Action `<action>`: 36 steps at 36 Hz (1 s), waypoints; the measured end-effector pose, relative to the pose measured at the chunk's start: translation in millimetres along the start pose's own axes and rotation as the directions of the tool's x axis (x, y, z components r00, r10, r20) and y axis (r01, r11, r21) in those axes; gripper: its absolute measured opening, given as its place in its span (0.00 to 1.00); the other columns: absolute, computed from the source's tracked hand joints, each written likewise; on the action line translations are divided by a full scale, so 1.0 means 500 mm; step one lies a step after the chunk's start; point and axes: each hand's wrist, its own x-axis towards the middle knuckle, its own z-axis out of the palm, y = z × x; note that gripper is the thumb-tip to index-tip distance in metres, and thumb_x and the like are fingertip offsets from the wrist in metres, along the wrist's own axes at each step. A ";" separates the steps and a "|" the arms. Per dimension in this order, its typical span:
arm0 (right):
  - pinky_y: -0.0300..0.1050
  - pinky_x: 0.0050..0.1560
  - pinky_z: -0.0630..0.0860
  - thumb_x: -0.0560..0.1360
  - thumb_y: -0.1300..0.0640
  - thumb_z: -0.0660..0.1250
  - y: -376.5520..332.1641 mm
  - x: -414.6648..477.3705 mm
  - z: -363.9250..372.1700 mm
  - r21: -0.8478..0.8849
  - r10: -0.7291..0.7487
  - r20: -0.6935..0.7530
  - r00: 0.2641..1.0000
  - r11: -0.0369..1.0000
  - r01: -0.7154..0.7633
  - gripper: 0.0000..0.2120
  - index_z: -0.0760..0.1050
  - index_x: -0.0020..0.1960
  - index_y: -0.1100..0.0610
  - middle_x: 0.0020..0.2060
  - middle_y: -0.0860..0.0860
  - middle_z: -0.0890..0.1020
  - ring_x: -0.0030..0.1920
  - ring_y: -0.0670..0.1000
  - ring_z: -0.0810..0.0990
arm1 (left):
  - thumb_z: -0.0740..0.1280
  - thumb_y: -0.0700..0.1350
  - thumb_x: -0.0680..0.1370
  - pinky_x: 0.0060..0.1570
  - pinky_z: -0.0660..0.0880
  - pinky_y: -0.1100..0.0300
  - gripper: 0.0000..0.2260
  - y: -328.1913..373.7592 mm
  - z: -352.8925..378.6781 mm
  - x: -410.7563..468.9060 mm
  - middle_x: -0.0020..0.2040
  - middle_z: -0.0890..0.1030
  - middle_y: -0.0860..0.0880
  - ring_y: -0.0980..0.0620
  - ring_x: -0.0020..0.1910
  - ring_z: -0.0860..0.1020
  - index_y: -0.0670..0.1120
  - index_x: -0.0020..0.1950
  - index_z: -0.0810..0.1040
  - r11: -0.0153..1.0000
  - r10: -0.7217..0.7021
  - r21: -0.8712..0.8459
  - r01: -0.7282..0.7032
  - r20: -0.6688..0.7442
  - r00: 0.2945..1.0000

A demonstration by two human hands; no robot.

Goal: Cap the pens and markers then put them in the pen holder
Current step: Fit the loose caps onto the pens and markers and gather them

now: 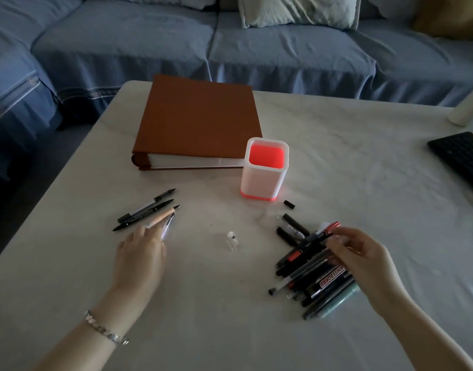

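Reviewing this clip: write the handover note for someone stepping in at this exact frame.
Left hand: open, fingertips at the uncapped pens on the left.
Right hand: gripping into the pen pile on the right.
Pen holder: upright beside the brown binder, no pens showing in it.
Loose on the table: black cap, clear cap.
Done: nothing in the holder yet. Left: cap everything, load the holder.

A blue-covered sofa (230,49) is stretching behind the white bench (350,145), a pale cushion (297,9) is lying on it, and dim light is falling.
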 end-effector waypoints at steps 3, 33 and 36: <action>0.29 0.28 0.75 0.72 0.66 0.66 0.005 0.013 -0.023 -0.014 -0.006 -0.077 0.997 1.000 0.005 0.09 0.77 0.46 0.53 0.36 0.55 0.81 0.26 0.41 0.79 | 0.72 0.31 0.63 0.38 0.76 0.48 0.10 0.013 0.006 -0.003 0.34 0.79 0.41 0.37 0.36 0.79 0.40 0.42 0.79 0.999 0.051 -0.008 -0.051 0.024 0.998; 0.44 0.47 0.70 0.76 0.56 0.60 0.007 0.036 0.273 -0.665 -0.177 0.391 0.903 0.625 0.410 0.11 0.76 0.55 0.59 0.53 0.54 0.75 0.54 0.56 0.73 | 0.65 0.39 0.75 0.41 0.71 0.61 0.05 0.082 -0.065 -0.057 0.42 0.81 0.48 0.50 0.40 0.78 0.42 0.49 0.79 0.796 0.039 -0.604 -0.041 -0.017 0.999; 0.44 0.49 0.72 0.76 0.60 0.59 0.012 0.040 0.266 -0.623 -0.151 0.385 0.910 0.685 0.377 0.10 0.76 0.53 0.59 0.52 0.54 0.76 0.52 0.55 0.75 | 0.65 0.40 0.75 0.40 0.72 0.63 0.05 0.081 -0.067 -0.057 0.42 0.82 0.49 0.50 0.40 0.79 0.43 0.48 0.79 0.776 0.030 -0.630 -0.027 -0.006 1.000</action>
